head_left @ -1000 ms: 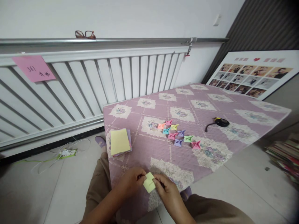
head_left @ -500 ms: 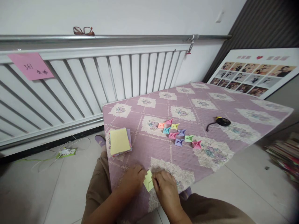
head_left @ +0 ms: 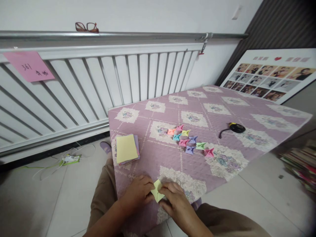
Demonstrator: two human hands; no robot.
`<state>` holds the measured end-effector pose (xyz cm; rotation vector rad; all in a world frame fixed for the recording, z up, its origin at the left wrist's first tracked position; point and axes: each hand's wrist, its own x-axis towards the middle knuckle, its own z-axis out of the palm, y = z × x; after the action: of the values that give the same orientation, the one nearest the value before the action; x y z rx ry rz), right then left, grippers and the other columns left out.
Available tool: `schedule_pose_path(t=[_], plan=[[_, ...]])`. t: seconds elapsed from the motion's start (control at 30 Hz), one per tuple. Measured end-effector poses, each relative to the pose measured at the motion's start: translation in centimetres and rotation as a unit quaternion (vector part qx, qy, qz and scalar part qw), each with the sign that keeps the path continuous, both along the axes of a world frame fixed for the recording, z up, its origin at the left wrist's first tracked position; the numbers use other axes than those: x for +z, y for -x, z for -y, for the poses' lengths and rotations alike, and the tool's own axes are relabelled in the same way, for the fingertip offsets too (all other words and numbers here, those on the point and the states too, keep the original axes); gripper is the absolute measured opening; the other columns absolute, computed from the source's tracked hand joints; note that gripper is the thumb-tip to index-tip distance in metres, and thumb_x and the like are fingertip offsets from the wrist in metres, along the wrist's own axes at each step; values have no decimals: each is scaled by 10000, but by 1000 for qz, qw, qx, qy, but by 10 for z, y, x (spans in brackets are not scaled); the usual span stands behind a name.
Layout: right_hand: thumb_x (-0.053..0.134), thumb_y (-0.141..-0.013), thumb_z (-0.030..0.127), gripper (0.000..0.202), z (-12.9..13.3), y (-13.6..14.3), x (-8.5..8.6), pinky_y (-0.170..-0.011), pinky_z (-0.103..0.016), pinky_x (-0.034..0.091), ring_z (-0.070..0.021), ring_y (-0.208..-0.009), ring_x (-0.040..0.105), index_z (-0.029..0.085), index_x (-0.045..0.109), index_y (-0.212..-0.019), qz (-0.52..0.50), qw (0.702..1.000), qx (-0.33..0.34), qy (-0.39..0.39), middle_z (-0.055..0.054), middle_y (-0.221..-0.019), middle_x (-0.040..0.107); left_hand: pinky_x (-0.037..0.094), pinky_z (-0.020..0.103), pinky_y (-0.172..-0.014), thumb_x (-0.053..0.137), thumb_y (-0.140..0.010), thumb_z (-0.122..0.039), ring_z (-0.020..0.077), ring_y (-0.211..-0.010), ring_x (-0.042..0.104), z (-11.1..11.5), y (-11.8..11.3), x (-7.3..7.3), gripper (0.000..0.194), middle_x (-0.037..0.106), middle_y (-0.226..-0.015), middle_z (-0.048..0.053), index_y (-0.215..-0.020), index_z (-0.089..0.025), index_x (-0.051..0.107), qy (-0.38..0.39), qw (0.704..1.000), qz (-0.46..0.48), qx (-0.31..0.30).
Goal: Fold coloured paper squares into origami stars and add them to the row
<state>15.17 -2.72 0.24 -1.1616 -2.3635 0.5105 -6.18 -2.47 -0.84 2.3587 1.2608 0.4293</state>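
Note:
A small folded square of pale yellow paper (head_left: 157, 191) lies at the near edge of the table, turned with its corners up and down. My left hand (head_left: 138, 192) grips its left corner, fingers closed on the edge. From the other side my right hand (head_left: 174, 197) holds the right edge, with the fingers on top and the thumb near the lower edge. Farther off, several small folded paper figures (head_left: 184, 142) in pink, orange, blue, purple, green and yellow stand in a cluster. To the left sits a stack of square paper (head_left: 127, 148), a yellow sheet on top.
A purple flowered cloth covers the table (head_left: 158, 158). A black and yellow tape measure (head_left: 237, 127) lies at the right. Behind are a white radiator (head_left: 138, 77) and a photo board (head_left: 271, 77). Glasses (head_left: 87, 27) rest on the pipe. A power strip (head_left: 70, 159) lies on the floor.
My fingers have shifted on the yellow paper; the right hand's thumb now stands apart from its fingers, lower down. The view has tilted slightly.

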Motion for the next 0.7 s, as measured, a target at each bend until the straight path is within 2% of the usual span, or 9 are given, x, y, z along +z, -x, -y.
schedule_pose_path(t=[0.17, 0.33, 0.43, 0.5, 0.7], plan=[[712, -770, 121, 237, -3, -1, -8, -802, -336, 481, -204, -909, 628, 263, 679, -958, 19, 999, 0, -28, -19, -985, 693, 444, 351, -901, 647, -891, -290, 204, -1009, 561, 1, 2, -2, 179, 652, -1083, 43, -1051, -209, 651, -11, 1000, -2, 4], [642, -859, 156, 167, 0, -3, -13, -804, -338, 472, -197, -901, 616, 264, 661, -984, -12, 999, 0, -33, -18, -982, 686, 454, 358, -890, 659, -881, -281, 216, -1004, 564, 4, 0, 0, 177, 654, -1080, 47, -1038, -198, 652, -25, 1000, -15, 2], [632, -853, 130, 173, 2, -2, -16, -810, -346, 468, -203, -900, 611, 257, 654, -969, -25, 999, -15, -33, -20, -984, 679, 450, 369, -890, 611, -904, -198, 215, -970, 570, 6, -5, -2, 82, 663, -1026, 37, -963, -196, 667, -39, 998, -33, 33], [635, -839, 120, 168, 2, -1, -19, -802, -352, 465, -212, -896, 608, 252, 650, -941, -28, 999, -29, -36, -22, -977, 672, 447, 370, -884, 593, -905, -159, 211, -956, 569, 9, -8, -3, 84, 661, -1007, 32, -924, -192, 668, -38, 997, -33, 51], [594, -875, 155, 93, 3, 2, -27, -800, -369, 434, -216, -844, 591, 239, 626, -853, -12, 993, -95, -62, -24, -904, 656, 416, 382, -886, 626, -866, -130, 210, -949, 545, 14, -9, 0, 82, 642, -988, 22, -865, -201, 668, -13, 989, 21, 149]])
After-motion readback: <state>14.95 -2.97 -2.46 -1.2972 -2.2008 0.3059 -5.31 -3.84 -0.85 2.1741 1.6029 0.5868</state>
